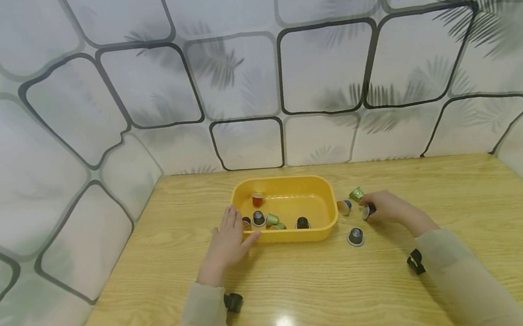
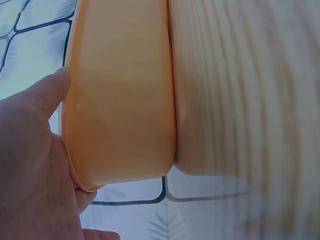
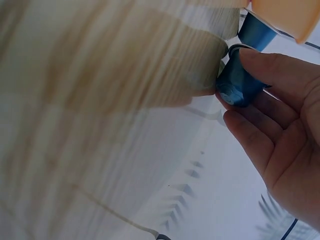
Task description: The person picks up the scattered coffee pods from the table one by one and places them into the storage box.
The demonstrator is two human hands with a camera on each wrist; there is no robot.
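- One left hand (image 1: 227, 242) touches the left end of the yellow, round-cornered plastic basket (image 1: 294, 236), fingers straight, thumb apart.
- At least six small, mixed-colour, cup-shaped capsules (image 1: 258, 218) sit inside the basket; looks partway along to me.
- Right of the basket, three loose capsules (image 1: 355, 236) remain.
- Beyond them, the right hand (image 1: 390, 207) pinches a dark, shiny capsule (image 3: 235, 87) between thumb and fingers.
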